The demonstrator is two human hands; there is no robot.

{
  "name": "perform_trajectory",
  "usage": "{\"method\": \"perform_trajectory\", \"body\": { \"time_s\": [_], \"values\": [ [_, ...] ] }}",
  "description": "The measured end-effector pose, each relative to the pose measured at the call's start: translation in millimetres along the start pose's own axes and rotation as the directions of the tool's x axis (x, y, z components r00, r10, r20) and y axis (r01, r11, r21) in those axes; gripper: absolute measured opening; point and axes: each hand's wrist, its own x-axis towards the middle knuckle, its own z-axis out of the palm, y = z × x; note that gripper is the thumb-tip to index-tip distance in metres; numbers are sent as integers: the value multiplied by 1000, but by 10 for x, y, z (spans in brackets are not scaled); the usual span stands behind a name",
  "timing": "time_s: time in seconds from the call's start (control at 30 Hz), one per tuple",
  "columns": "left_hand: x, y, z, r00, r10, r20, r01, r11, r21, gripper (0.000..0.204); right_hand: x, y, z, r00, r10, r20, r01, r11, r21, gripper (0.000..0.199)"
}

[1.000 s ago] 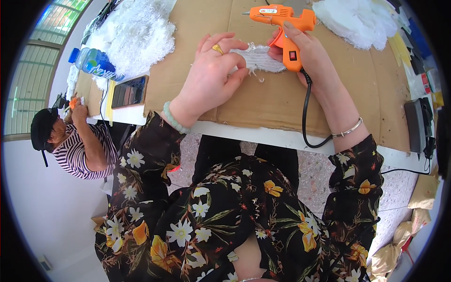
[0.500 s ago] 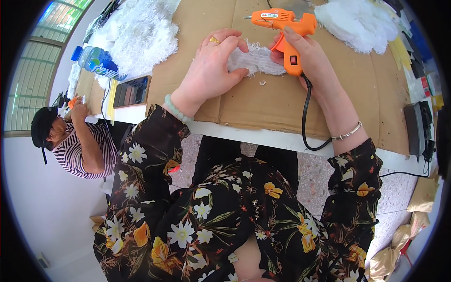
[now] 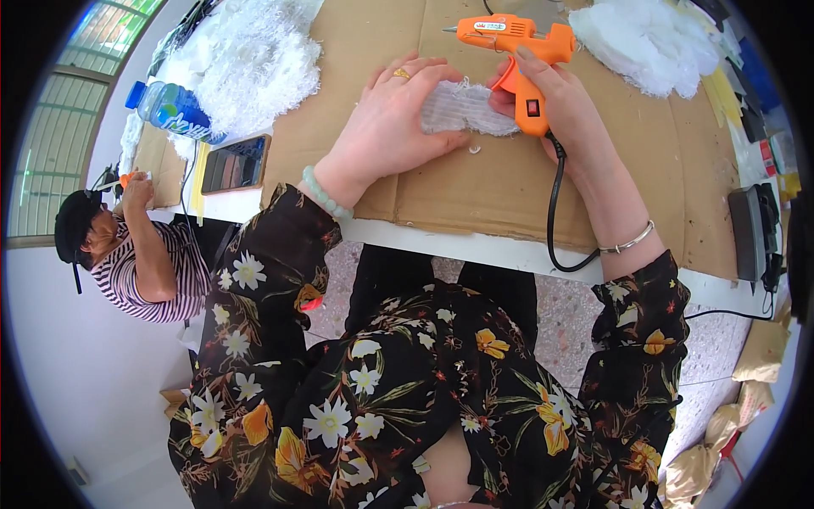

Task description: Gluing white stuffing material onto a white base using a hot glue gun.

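Note:
My right hand (image 3: 564, 106) is wrapped round the handle of an orange hot glue gun (image 3: 502, 38), its nozzle aimed left and its black cord hanging from the grip. Flat on the cardboard (image 3: 475, 187) lies a strip of white frayed fabric (image 3: 475, 109). Over the fabric's left end rests my left hand (image 3: 386, 123), thumb and fingers apart, touching its edges. A small pale ring-like scrap (image 3: 475, 150) lies just below the strip. Part of the fabric is hidden under my left hand, and its right end reaches below the glue gun.
At the back left is a heap of white shaggy fabric (image 3: 254, 72), with a water bottle (image 3: 174, 109) and a phone (image 3: 236, 164) nearer. More white fabric (image 3: 644, 42) sits back right. A dark box (image 3: 750, 233) stands at the right edge. Another person (image 3: 148, 246) works at left.
My left hand has spread flatter over the fabric, its fingers stretching out and its thumb moving slightly right. The glue gun has shifted a touch to the right.

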Motion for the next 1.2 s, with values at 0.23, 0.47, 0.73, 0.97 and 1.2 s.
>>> {"method": "perform_trajectory", "body": {
  "time_s": [0.23,0.47,0.73,0.97,1.2],
  "values": [
    [90,-10,-23,986,-130,100,138,988,-69,56,-1,-26,-53,999,23,37,-23,1000,-9,40],
    [134,-26,6,987,-151,61,156,984,-83,53,27,17,-59,1000,15,16,-15,999,29,41],
    [104,-71,21,991,-107,79,104,994,43,48,128,122,-81,999,-10,38,8,999,53,46],
    [158,-304,-204,957,-289,18,246,780,-575,29,125,85,-59,1000,-2,24,1,999,46,46],
    [-439,-58,-361,967,197,-159,-190,980,54,22,108,96,-88,999,-2,38,-2,994,107,35]
  ]
}}
